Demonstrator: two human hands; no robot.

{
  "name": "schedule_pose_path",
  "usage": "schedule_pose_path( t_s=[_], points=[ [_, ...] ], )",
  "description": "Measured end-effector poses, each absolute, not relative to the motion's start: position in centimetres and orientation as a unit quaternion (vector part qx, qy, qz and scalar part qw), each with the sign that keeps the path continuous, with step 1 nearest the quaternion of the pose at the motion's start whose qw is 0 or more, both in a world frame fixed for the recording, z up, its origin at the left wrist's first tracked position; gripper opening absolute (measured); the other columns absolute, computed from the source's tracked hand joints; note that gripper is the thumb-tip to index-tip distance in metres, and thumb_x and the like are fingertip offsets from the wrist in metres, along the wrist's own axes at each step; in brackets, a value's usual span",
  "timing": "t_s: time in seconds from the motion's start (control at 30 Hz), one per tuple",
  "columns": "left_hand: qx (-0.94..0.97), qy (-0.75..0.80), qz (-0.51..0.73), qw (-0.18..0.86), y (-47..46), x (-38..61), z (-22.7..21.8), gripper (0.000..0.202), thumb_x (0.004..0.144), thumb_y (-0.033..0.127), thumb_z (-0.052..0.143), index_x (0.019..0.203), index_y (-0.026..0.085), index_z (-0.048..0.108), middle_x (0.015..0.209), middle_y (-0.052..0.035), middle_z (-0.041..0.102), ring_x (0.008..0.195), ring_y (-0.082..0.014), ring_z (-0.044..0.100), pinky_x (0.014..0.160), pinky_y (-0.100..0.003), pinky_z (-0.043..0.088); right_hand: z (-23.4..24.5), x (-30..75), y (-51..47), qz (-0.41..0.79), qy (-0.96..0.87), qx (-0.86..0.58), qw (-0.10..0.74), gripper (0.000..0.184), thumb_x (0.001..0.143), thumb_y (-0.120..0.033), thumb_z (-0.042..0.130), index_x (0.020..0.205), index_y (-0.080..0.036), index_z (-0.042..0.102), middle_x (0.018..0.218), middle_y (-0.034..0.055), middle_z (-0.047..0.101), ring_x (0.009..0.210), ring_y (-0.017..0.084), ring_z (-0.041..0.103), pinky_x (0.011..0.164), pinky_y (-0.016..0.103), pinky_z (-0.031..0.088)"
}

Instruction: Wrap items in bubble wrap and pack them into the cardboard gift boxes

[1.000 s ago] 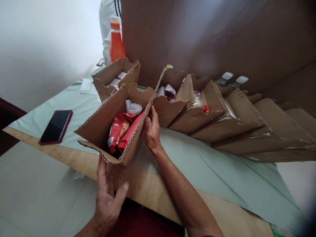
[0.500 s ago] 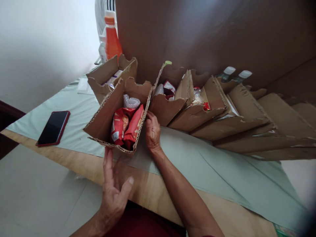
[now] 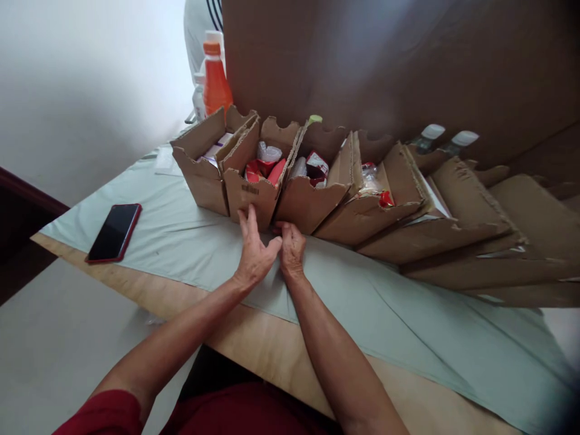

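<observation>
A cardboard box with a printed barcode on its front stands in the row. Red snack packets and a clear plastic-wrapped item show inside it. My left hand is open, its outstretched fingers laid against the lower front of this box. Close beside it, my right hand has its fingers curled in at the box's lower right corner. Whatever is inside those curled fingers is hidden. To the right of the box is another cardboard box holding a dark red and white packet.
More cardboard boxes line the table's back, several leaning at the right. Behind them stand an orange bottle and white-capped bottles. A phone lies on the pale green cloth. The wooden table edge is nearest me.
The box with red packets has moved back from the table's front, down into the gap in the row, and stands more upright. Both hands followed it forward; my left hand moved onto its front.
</observation>
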State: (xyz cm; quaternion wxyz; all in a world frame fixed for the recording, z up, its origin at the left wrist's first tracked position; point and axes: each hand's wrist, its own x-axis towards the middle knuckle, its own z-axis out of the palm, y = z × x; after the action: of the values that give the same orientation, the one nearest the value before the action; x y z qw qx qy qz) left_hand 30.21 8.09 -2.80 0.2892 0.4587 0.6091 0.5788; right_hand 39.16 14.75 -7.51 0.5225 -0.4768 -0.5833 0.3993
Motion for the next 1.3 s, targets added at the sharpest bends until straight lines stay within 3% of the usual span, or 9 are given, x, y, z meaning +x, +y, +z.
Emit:
schedule_pose_path(
  t_s=[0.1,0.2,0.33,0.47,0.6,0.87,1.03,1.13,1.3],
  points=[
    [0.466,0.608,0.568,0.301,8.6,30.7,-3.7,0.096,0.081,0.025,0.067,0.165,0.021,0.019,0.177,-0.0161,0.004,0.165,-0.036,-0.004,0.131,-0.061,0.015,-7.6,39.2,14.9,0.405,-0.58,-0.477,0.521,0.058,0.094,-0.068,0.043,0.093,-0.019,0.074,0.085,0.0082,0.077,0.08,0.023,0.071,0.076,0.036,0.054],
    [0.503,0.59,0.535,0.335,6.8,30.6,-4.5,0.088,0.083,0.031,0.068,0.162,0.021,0.03,0.174,-0.018,0.022,0.163,-0.0378,0.014,0.125,-0.06,0.034,-7.7,39.1,15.1,0.404,-0.576,-0.481,0.523,0.057,0.091,-0.069,0.044,0.09,-0.02,0.073,0.083,0.0076,0.077,0.079,0.023,0.072,0.077,0.036,0.054],
    [0.524,0.607,0.479,0.356,3.5,28.0,-4.9,0.069,0.086,0.04,0.068,0.152,0.023,0.052,0.17,-0.019,0.03,0.155,-0.042,0.035,0.093,-0.051,0.062,-7.6,38.8,15.2,0.402,-0.578,-0.483,0.521,0.055,0.091,-0.067,0.044,0.089,-0.02,0.073,0.086,0.0083,0.078,0.081,0.023,0.072,0.08,0.037,0.054],
    [0.51,0.676,0.478,0.233,2.3,22.2,-4.7,0.045,0.083,0.033,0.07,0.126,0.022,0.071,0.157,-0.0171,0.051,0.143,-0.0382,0.051,0.106,-0.055,0.053,-7.5,38.6,15.1,0.396,-0.589,-0.487,0.509,0.05,0.089,-0.062,0.049,0.087,-0.02,0.074,0.085,0.008,0.078,0.083,0.024,0.071,0.081,0.037,0.053],
    [0.474,0.73,0.47,0.144,4.2,15.3,-3.7,0.034,0.08,0.022,0.065,0.113,0.019,0.074,0.141,-0.0154,0.063,0.139,-0.0339,0.054,0.121,-0.053,0.038,-7.5,38.5,15.0,0.384,-0.601,-0.495,0.497,0.048,0.086,-0.061,0.052,0.086,-0.019,0.076,0.084,0.0084,0.078,0.084,0.026,0.07,0.084,0.039,0.052],
    [0.365,0.806,0.452,0.111,13.5,5.4,-2.6,0.035,0.081,0.012,0.056,0.113,0.012,0.07,0.131,-0.0187,0.066,0.132,-0.0335,0.052,0.119,-0.047,0.031,-7.4,38.6,15.1,0.351,-0.622,-0.507,0.482,0.046,0.086,-0.058,0.055,0.086,-0.018,0.077,0.085,0.0086,0.078,0.085,0.025,0.071,0.085,0.04,0.052],
    [0.312,0.813,0.479,0.113,18.0,4.4,-3.6,0.008,0.077,0.014,0.066,0.084,0.015,0.067,0.13,-0.0222,0.063,0.139,-0.0374,0.041,0.121,-0.048,0.024,-7.5,38.6,15.2,0.337,-0.627,-0.515,0.479,0.046,0.086,-0.059,0.055,0.086,-0.019,0.077,0.084,0.0088,0.079,0.085,0.026,0.072,0.085,0.041,0.052],
    [0.276,0.799,0.52,0.124,18.5,4.5,-3.4,0.011,0.075,0.012,0.064,0.069,0.019,0.058,0.115,-0.0176,0.067,0.13,-0.0335,0.048,0.116,-0.045,0.03,-7.6,38.6,15.2,0.333,-0.625,-0.52,0.479,0.045,0.085,-0.058,0.056,0.086,-0.018,0.077,0.084,0.0091,0.079,0.084,0.026,0.071,0.086,0.041,0.053],
    [0.225,0.721,0.636,0.157,13.9,4.9,-1.6,0.012,0.074,0.021,0.058,0.069,0.021,0.048,0.078,-0.0016,0.058,0.091,-0.0195,0.06,0.089,-0.032,0.048,-7.6,38.4,15.3,0.338,-0.619,-0.516,0.486,0.045,0.084,-0.058,0.056,0.085,-0.018,0.077,0.083,0.0091,0.078,0.083,0.026,0.071,0.084,0.041,0.053]
  ],
)
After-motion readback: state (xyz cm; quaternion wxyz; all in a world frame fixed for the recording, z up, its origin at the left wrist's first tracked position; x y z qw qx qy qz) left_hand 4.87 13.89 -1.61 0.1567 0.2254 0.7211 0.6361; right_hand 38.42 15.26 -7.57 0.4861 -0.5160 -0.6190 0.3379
